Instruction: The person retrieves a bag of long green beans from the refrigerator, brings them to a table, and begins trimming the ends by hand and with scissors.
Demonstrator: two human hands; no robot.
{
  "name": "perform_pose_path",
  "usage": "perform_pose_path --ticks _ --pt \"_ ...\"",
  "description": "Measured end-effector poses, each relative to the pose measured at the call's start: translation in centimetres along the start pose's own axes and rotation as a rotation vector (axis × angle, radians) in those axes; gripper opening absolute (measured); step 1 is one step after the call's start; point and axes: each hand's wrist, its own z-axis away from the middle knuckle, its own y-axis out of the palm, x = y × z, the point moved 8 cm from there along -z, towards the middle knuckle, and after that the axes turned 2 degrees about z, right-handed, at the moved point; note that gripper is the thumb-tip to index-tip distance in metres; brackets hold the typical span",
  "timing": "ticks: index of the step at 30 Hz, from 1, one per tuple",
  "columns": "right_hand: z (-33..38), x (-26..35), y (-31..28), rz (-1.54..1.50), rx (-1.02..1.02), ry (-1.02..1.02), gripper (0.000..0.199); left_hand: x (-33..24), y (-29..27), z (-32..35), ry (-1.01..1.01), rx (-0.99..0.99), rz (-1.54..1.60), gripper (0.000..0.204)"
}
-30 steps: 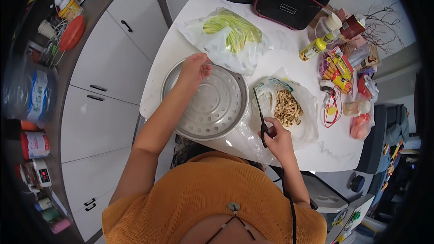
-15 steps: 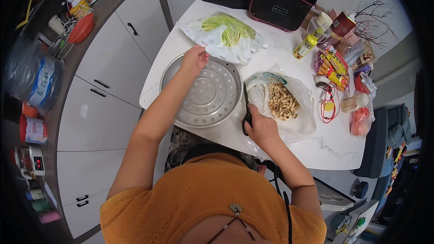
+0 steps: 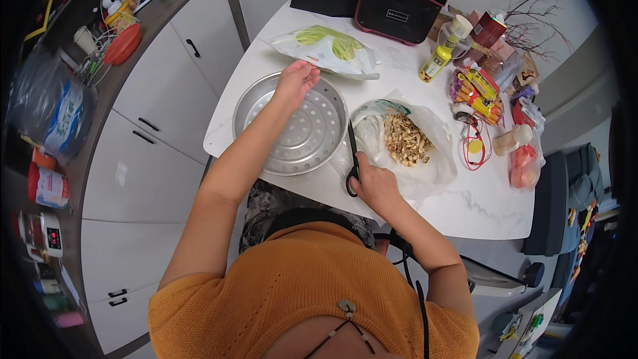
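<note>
My left hand [image 3: 298, 81] hovers over the far part of a round perforated metal steamer tray [image 3: 240, 110], its fingers loosely bent with nothing seen in them. Just beyond its fingertips lies a white plastic bag with long green vegetables [image 3: 330, 53]; whether the fingers touch it I cannot tell. In my right hand [image 3: 376, 185] is a pair of black-handled scissors [image 3: 353, 171], blades pointing away from me along the tray's right edge. Beside that hand, an opened white plastic bag [image 3: 438, 166] holds a heap of cut brownish-white pieces [image 3: 407, 141], perhaps mushrooms.
A black and red countertop appliance [image 3: 399, 10] stands at the back of the white table [image 3: 485, 213]. To the right are a yellow bottle [image 3: 435, 63], a packet of sausages [image 3: 477, 94], a red cord [image 3: 476, 149] and a lidded jar [image 3: 515, 139]. White cabinets [image 3: 153, 159] line the left.
My left hand has shifted to the right over the tray. The bag of greens looks flatter at its near edge. The scissors stay in my right hand, and the whole view has shifted slightly.
</note>
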Motion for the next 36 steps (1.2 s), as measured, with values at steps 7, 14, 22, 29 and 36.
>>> perform_pose_path --ticks 7,14,22,29,36 --pt "0.0 -0.2 0.3 0.082 -0.021 -0.050 0.044 -0.3 2.1 2.8 0.071 -0.012 -0.079 0.010" --pt "-0.2 0.1 0.2 0.125 0.046 -0.079 0.045 1.1 1.7 5.1 0.043 0.008 0.040 0.016" --pt "-4.5 3.9 -8.3 0.003 -0.292 -0.213 0.015 2.3 0.2 5.7 0.000 -0.013 0.093 0.018" --pt "-10.7 5.0 -9.0 0.025 -0.442 -0.293 0.016 1.8 0.9 5.4 0.004 -0.034 0.126 0.016" --pt "-13.2 5.1 -8.4 0.126 -0.454 -0.320 0.015 1.5 1.4 5.4 0.033 -0.015 0.060 0.014"
